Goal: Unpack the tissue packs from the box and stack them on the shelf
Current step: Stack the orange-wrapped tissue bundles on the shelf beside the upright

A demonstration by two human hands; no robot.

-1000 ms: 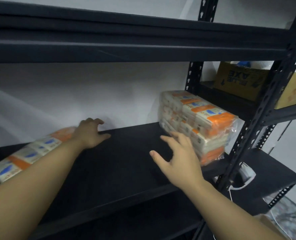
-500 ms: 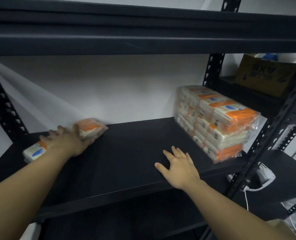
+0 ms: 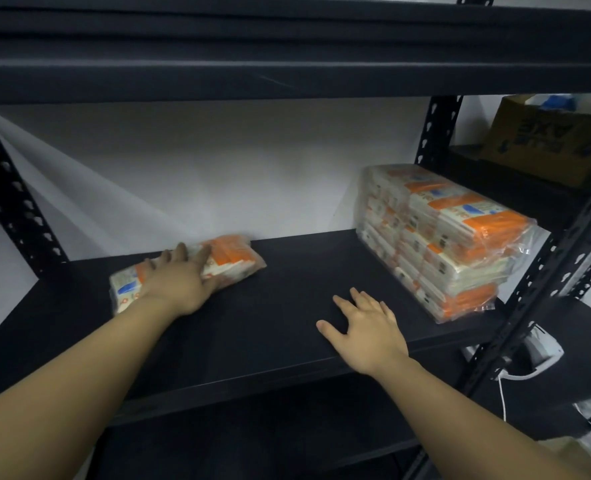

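A flat orange-and-white tissue pack [image 3: 233,259] lies at the back left of the black shelf [image 3: 287,289]. My left hand [image 3: 179,284] rests on top of it, fingers spread over the wrapper. At the right end of the shelf stands a tall stack of the same tissue packs [image 3: 439,237] in clear plastic. My right hand [image 3: 363,323] lies flat on the bare shelf near its front edge, fingers apart, holding nothing, a short way left of the stack.
A shelf board [image 3: 287,74] runs close overhead. Black perforated uprights [image 3: 436,129] frame the bay. A cardboard box [image 3: 546,136] sits on the neighbouring shelf at the right. A white device with a cable [image 3: 536,355] hangs below right.
The single pack has slid rightward along the shelf under my left hand. My right hand has dropped from mid-air onto the shelf surface and stays there.
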